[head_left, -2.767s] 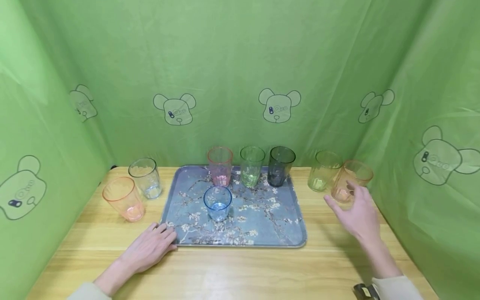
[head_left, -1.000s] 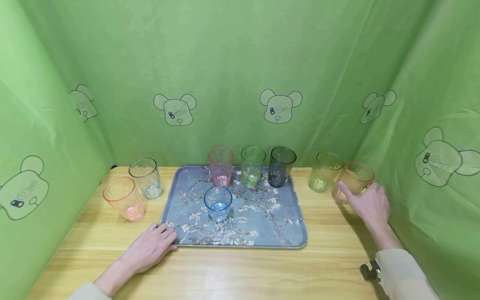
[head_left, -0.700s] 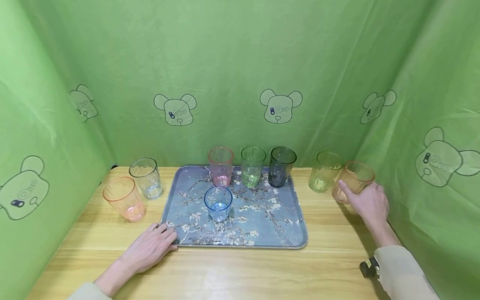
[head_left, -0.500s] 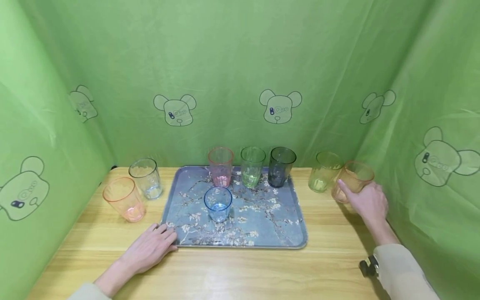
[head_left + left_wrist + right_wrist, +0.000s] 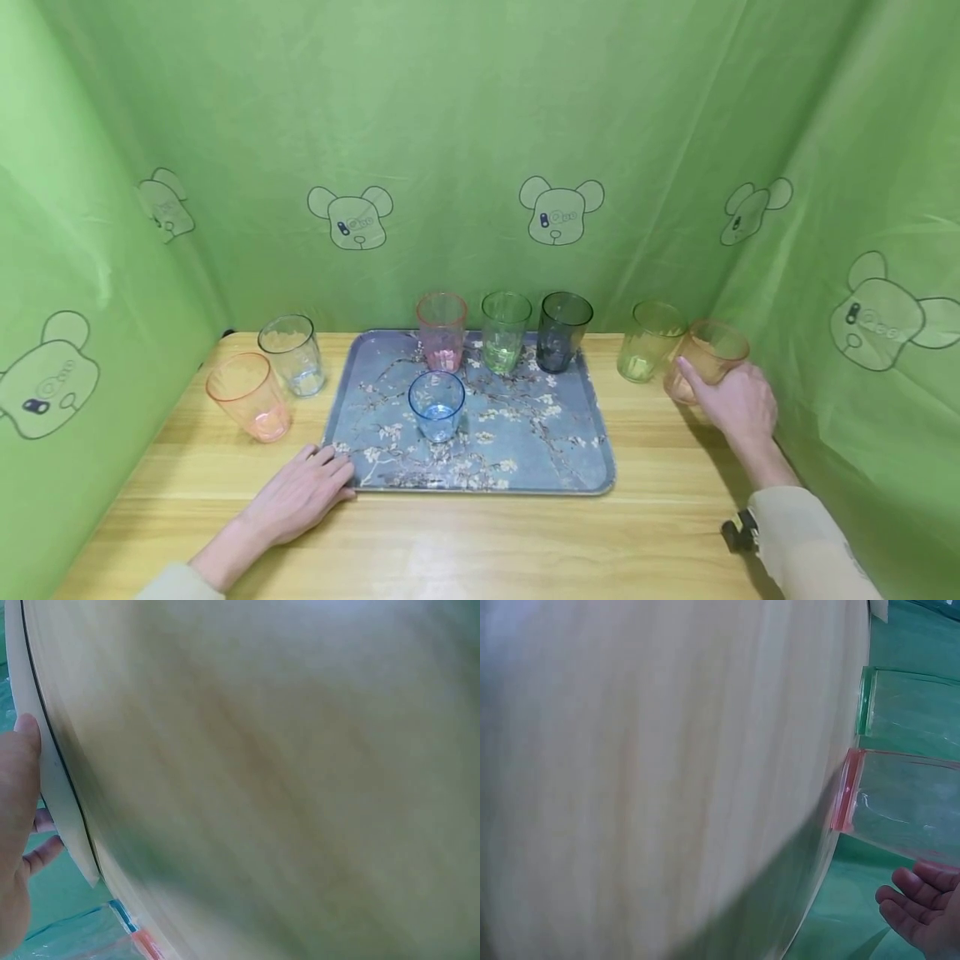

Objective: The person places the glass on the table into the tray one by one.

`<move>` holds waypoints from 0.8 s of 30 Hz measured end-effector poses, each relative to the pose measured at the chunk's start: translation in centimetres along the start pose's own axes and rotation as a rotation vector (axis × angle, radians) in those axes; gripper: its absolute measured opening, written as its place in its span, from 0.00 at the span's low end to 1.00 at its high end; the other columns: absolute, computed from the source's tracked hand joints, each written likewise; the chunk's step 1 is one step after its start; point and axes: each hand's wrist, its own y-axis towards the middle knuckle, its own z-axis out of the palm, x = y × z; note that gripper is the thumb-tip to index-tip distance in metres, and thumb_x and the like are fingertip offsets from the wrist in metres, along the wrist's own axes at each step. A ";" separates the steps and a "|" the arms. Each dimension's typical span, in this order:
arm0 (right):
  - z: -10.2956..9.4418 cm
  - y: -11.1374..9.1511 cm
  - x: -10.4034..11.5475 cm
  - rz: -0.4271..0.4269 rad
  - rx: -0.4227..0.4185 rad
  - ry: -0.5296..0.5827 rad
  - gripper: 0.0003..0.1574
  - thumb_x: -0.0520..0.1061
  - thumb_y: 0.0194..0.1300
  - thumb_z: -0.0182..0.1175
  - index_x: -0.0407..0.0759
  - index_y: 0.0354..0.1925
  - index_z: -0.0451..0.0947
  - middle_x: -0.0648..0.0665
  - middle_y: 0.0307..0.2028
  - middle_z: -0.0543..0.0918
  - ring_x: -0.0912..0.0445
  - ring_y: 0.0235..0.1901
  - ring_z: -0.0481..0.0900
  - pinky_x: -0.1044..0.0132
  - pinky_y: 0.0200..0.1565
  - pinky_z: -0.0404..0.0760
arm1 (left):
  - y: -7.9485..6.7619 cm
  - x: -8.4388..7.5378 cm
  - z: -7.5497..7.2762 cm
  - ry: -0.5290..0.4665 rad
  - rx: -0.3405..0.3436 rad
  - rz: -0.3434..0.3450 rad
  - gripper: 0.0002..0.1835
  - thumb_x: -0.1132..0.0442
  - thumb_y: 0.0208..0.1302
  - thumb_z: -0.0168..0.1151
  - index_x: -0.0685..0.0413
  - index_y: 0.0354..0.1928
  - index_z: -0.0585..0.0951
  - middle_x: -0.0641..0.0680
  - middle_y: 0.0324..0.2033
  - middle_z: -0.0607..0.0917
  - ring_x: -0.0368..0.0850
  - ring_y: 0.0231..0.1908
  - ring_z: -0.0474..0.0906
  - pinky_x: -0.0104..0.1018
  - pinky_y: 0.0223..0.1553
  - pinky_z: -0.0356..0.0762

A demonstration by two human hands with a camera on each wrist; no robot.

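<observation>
At the right of the table my right hand [image 5: 738,404] holds a clear orange glass [image 5: 716,343], its thumb along the near left side. In the right wrist view its bent fingers [image 5: 911,904] lie beside this upright glass [image 5: 900,799]; the thumb is out of sight there. A yellow-green glass [image 5: 651,342] stands just left of it. My left hand [image 5: 303,492] grips the near left corner of the blue floral tray [image 5: 517,450]. Pink [image 5: 442,333], green [image 5: 506,332], dark grey [image 5: 564,332] and blue [image 5: 437,407] glasses stand upright on the tray.
Left of the tray, another orange glass [image 5: 251,397] and a clear dark-rimmed glass [image 5: 292,356] stand on the wooden table [image 5: 480,550]. A green curtain [image 5: 465,108] with bear prints encloses the back and both sides.
From 2.8 seconds ago, my right hand has gone from in front of the right-hand orange glass to its right side and taken hold. My left hand, the tray and the glasses have stayed put.
</observation>
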 end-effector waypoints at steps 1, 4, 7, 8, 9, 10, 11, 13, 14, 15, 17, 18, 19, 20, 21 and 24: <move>0.0 0.0 0.0 -0.002 0.001 -0.001 0.75 0.88 0.65 0.43 0.12 0.57 0.65 0.16 0.48 0.73 0.22 0.45 0.77 0.41 0.35 0.76 | 0.0 0.0 0.0 0.002 0.001 0.000 0.13 0.46 0.67 0.66 0.43 0.35 0.75 0.43 0.32 0.79 0.40 0.37 0.71 0.38 0.43 0.70; 0.0 0.0 -0.1 -0.005 0.005 -0.007 0.76 0.88 0.65 0.43 0.12 0.57 0.65 0.16 0.48 0.73 0.23 0.44 0.77 0.42 0.33 0.76 | 0.1 0.0 -0.1 0.003 0.004 -0.001 0.12 0.46 0.67 0.65 0.43 0.35 0.75 0.43 0.32 0.78 0.40 0.36 0.71 0.37 0.42 0.70; 0.0 -0.1 -0.2 -0.010 0.004 -0.016 0.76 0.88 0.65 0.43 0.11 0.57 0.65 0.17 0.47 0.73 0.23 0.43 0.77 0.44 0.32 0.76 | 0.1 0.1 -0.1 0.001 0.005 -0.003 0.12 0.46 0.67 0.65 0.42 0.35 0.75 0.42 0.31 0.78 0.40 0.36 0.71 0.37 0.42 0.70; 0.0 -0.1 -0.3 -0.012 0.003 -0.020 0.76 0.88 0.65 0.43 0.11 0.57 0.65 0.17 0.46 0.73 0.24 0.42 0.77 0.45 0.31 0.76 | 0.1 0.1 -0.1 0.000 0.006 -0.004 0.13 0.46 0.67 0.66 0.42 0.35 0.75 0.42 0.31 0.78 0.40 0.36 0.71 0.37 0.42 0.70; 0.0 -0.1 -0.3 -0.014 0.001 -0.024 0.76 0.88 0.65 0.43 0.11 0.56 0.65 0.17 0.45 0.73 0.25 0.41 0.77 0.46 0.30 0.75 | 0.1 0.1 -0.1 -0.001 0.006 -0.004 0.13 0.46 0.67 0.66 0.42 0.35 0.75 0.42 0.31 0.77 0.39 0.36 0.71 0.37 0.42 0.69; 0.0 -0.1 -0.4 -0.018 -0.004 -0.029 0.76 0.88 0.65 0.43 0.11 0.56 0.65 0.17 0.44 0.73 0.25 0.40 0.77 0.47 0.29 0.74 | 0.1 0.1 -0.1 -0.003 0.007 -0.004 0.13 0.46 0.67 0.66 0.42 0.35 0.75 0.42 0.31 0.77 0.39 0.36 0.70 0.37 0.42 0.69; 0.1 -0.1 -0.4 -0.024 -0.010 -0.035 0.76 0.88 0.65 0.43 0.11 0.55 0.65 0.18 0.43 0.73 0.26 0.39 0.77 0.48 0.28 0.74 | 0.1 0.1 -0.1 -0.004 0.008 -0.004 0.13 0.46 0.67 0.66 0.42 0.35 0.74 0.42 0.31 0.77 0.39 0.36 0.70 0.37 0.42 0.69; 0.1 -0.1 -0.5 -0.034 -0.020 -0.048 0.75 0.88 0.65 0.43 0.12 0.52 0.66 0.19 0.41 0.73 0.27 0.36 0.77 0.50 0.27 0.72 | 0.1 0.1 -0.1 -0.005 0.009 -0.004 0.13 0.46 0.67 0.66 0.42 0.35 0.74 0.42 0.30 0.77 0.39 0.36 0.70 0.36 0.42 0.69; 0.1 -0.1 -0.5 -0.041 -0.026 -0.056 0.74 0.88 0.65 0.43 0.12 0.51 0.66 0.19 0.40 0.73 0.28 0.35 0.77 0.51 0.26 0.71 | 0.1 0.1 -0.1 -0.006 0.008 -0.004 0.13 0.46 0.67 0.66 0.42 0.35 0.74 0.42 0.30 0.76 0.39 0.36 0.70 0.36 0.41 0.69; 0.1 -0.1 -0.6 -0.047 -0.033 -0.063 0.74 0.88 0.65 0.43 0.12 0.50 0.67 0.20 0.38 0.74 0.29 0.34 0.77 0.52 0.25 0.70 | 0.1 0.1 -0.1 -0.006 0.008 -0.002 0.13 0.46 0.67 0.66 0.42 0.35 0.74 0.42 0.30 0.76 0.39 0.36 0.70 0.36 0.41 0.69; 0.1 -0.1 -0.6 -0.059 -0.041 -0.078 0.73 0.88 0.66 0.43 0.13 0.48 0.67 0.20 0.36 0.74 0.30 0.31 0.77 0.54 0.24 0.69 | 0.1 0.1 -0.1 -0.006 0.005 0.000 0.13 0.46 0.67 0.66 0.42 0.35 0.74 0.42 0.30 0.76 0.39 0.36 0.70 0.37 0.41 0.69; 0.1 -0.1 -0.6 -0.063 -0.043 -0.085 0.72 0.88 0.66 0.43 0.13 0.47 0.67 0.21 0.36 0.74 0.31 0.30 0.77 0.55 0.24 0.68 | 0.1 0.1 -0.1 -0.006 0.003 0.001 0.13 0.46 0.67 0.66 0.42 0.35 0.74 0.42 0.30 0.76 0.39 0.36 0.70 0.37 0.41 0.69; 0.1 -0.1 -0.6 -0.068 -0.047 -0.093 0.72 0.88 0.65 0.43 0.14 0.46 0.68 0.22 0.35 0.74 0.32 0.29 0.77 0.55 0.24 0.67 | 0.1 0.1 -0.2 -0.006 0.001 0.001 0.13 0.46 0.67 0.66 0.42 0.35 0.74 0.42 0.30 0.76 0.40 0.36 0.70 0.37 0.41 0.69; 0.0 -0.1 -0.6 -0.073 -0.051 -0.098 0.71 0.88 0.65 0.43 0.14 0.45 0.68 0.22 0.34 0.74 0.33 0.28 0.77 0.56 0.24 0.67 | 0.1 0.0 -0.2 -0.006 0.000 0.002 0.13 0.46 0.67 0.66 0.42 0.35 0.74 0.42 0.30 0.76 0.40 0.36 0.70 0.37 0.41 0.68; 0.0 -0.2 -0.6 -0.077 -0.052 -0.104 0.71 0.88 0.65 0.43 0.15 0.45 0.68 0.22 0.34 0.74 0.34 0.28 0.76 0.56 0.24 0.66 | 0.1 0.0 -0.2 -0.006 0.000 0.003 0.13 0.46 0.67 0.66 0.43 0.34 0.74 0.42 0.30 0.76 0.40 0.36 0.70 0.37 0.41 0.68; -0.1 -0.3 -0.6 -0.089 -0.059 -0.120 0.70 0.88 0.65 0.43 0.16 0.43 0.68 0.24 0.33 0.73 0.35 0.27 0.75 0.56 0.26 0.65 | 0.1 0.0 -0.2 -0.006 0.001 0.004 0.13 0.46 0.67 0.66 0.43 0.34 0.74 0.42 0.30 0.76 0.40 0.35 0.70 0.37 0.41 0.68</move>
